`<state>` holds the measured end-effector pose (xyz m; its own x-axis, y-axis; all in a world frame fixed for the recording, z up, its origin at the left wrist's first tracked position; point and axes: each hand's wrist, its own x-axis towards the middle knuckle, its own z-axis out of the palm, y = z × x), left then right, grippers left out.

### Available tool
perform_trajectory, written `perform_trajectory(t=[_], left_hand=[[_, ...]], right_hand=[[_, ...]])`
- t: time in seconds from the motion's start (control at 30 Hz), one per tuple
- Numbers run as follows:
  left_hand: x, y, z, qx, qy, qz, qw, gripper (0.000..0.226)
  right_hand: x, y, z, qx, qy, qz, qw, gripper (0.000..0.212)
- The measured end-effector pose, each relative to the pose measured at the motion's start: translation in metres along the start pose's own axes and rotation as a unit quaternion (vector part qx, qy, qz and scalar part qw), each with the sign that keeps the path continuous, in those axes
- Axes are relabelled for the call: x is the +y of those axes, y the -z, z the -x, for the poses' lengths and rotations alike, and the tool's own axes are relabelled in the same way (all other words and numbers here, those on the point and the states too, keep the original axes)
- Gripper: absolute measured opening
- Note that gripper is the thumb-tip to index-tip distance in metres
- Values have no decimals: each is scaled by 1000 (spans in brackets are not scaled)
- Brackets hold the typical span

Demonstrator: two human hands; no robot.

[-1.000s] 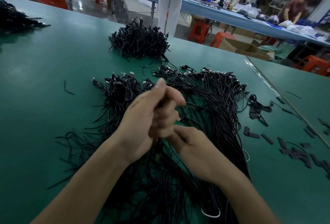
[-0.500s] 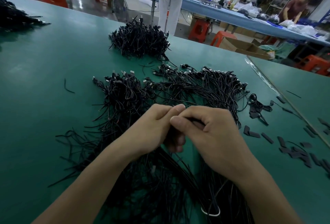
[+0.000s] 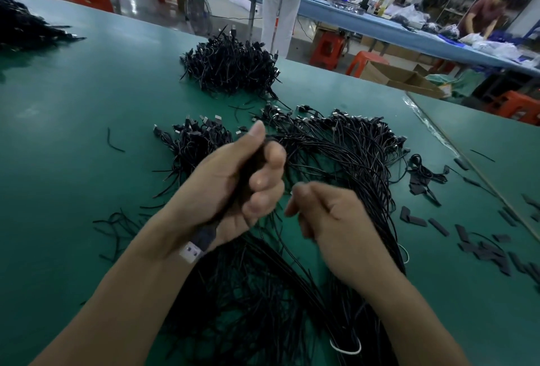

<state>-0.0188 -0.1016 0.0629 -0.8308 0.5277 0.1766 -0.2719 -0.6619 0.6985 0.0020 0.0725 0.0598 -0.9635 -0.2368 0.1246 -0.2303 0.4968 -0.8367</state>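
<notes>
L grip (image 3: 230, 187) clenches USB cable (image 3: 204, 237) (plug at wrist); R grip (image 3: 324, 216) curled, hold unclear

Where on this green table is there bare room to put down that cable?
Bare green table lies left of the loose cables, between the far-left pile and the bundled heap. Right of the cables, black strips crowd it.

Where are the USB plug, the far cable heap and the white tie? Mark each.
USB plug (image 3: 191, 251), head view, metal shell.
far cable heap (image 3: 230, 66), head view, middle.
white tie (image 3: 344, 351), head view, lower loop.
</notes>
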Motion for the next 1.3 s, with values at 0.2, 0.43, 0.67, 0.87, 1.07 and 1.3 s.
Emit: perform_trajectory(t=[0.2, 0.43, 0.67, 0.87, 1.07, 1.3], left_hand=[[-16, 1, -8, 51, -132, -76, 987, 40], [-28, 7, -9, 143, -89, -497, 851, 29], [-25, -7, -4, 68, 92, -344, 932, 57], [-9, -7, 2, -64, 74, -147, 984, 51], [-9, -9, -5, 26, -73, 32, 997, 45], [-22, -5, -7, 188, -160, -268, 931, 35]], right_hand=[[-5, -6, 11, -125, 11, 81, 989, 30], [-13, 16, 4, 25, 86, 116, 989, 25], [-14, 27, -3, 87, 145, -2, 986, 8], [-10, 15, -4, 83, 119, -27, 989, 30], [1, -8, 13, -30, 27, 34, 999, 46], [-9, -6, 15, -23, 64, 117, 991, 40]])
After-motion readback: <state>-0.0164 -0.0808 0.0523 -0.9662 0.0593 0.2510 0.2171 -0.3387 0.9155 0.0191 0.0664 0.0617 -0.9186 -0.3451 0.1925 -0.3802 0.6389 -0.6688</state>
